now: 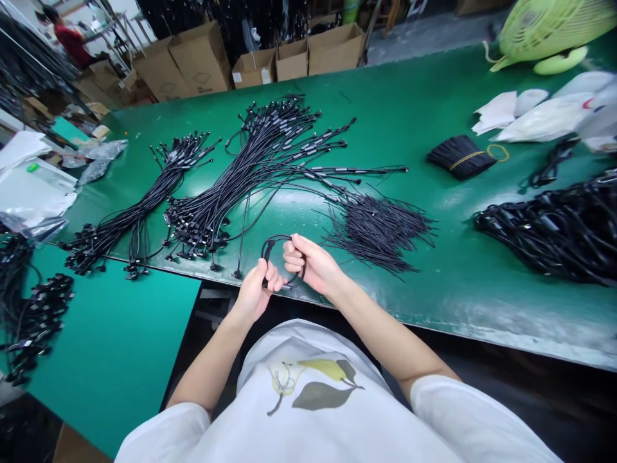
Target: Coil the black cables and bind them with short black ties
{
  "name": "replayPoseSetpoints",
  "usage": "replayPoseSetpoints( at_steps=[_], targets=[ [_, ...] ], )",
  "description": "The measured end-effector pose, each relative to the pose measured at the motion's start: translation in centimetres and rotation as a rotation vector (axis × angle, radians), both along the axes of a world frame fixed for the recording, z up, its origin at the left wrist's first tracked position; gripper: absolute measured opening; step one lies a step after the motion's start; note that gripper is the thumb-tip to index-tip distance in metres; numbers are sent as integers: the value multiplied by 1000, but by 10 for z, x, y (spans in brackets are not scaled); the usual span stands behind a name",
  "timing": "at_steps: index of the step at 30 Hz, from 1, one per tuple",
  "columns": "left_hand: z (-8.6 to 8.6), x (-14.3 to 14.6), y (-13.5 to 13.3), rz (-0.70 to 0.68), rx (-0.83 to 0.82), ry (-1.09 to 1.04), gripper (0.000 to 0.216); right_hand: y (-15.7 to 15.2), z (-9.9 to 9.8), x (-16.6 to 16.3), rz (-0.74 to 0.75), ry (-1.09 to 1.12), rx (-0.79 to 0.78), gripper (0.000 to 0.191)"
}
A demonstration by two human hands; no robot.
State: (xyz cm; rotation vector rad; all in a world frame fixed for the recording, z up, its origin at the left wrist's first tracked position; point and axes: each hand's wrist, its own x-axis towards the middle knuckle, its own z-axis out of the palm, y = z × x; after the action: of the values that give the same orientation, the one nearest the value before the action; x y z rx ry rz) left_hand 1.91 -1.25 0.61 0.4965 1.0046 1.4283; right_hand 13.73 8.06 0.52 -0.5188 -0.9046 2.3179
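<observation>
A black cable (pixel 279 238), bent into a loop, is held between my two hands just above the front edge of the green table. My left hand (pixel 259 286) has its fingers closed around the loop's left side. On the right side, my right hand (pixel 311 262) pinches the loop with fingers curled. Past my hands lies a large bundle of black cables (pixel 241 170) with connectors at both ends. To the right of my hands is a pile of short black ties (pixel 383 228).
A smaller cable bundle (pixel 149 196) lies at the left. At the right are a banded black bundle (pixel 461 156), coiled cables (pixel 554 228), white plastic bags (pixel 549 118) and a green fan (pixel 554 32). Cardboard boxes (pixel 200 58) stand behind the table; a person (pixel 72 45) sits far left.
</observation>
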Motion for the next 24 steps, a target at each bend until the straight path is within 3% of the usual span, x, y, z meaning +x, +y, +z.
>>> replayPoseSetpoints(
  at_steps=[7, 12, 18, 21, 24],
  targets=[
    [-12, 5, -7, 37, -79, 29, 52, -41, -2, -13, 4, -231, 122, 55],
    [-14, 10, -13, -19, -107, 54, 49, -33, -3, -6, 249, -291, 177, 51],
    [-7, 14, -19, -47, -110, -32, 26, -35, -12, -10, 125, -316, 46, 47],
    [-1, 12, -27, -116, -161, -41, 39, -38, -18, -9, 206, -298, 6, 47],
    [3, 9, -33, -161, -235, -53, 53, -38, -23, -8, 245, -332, 71, 46]
  ],
)
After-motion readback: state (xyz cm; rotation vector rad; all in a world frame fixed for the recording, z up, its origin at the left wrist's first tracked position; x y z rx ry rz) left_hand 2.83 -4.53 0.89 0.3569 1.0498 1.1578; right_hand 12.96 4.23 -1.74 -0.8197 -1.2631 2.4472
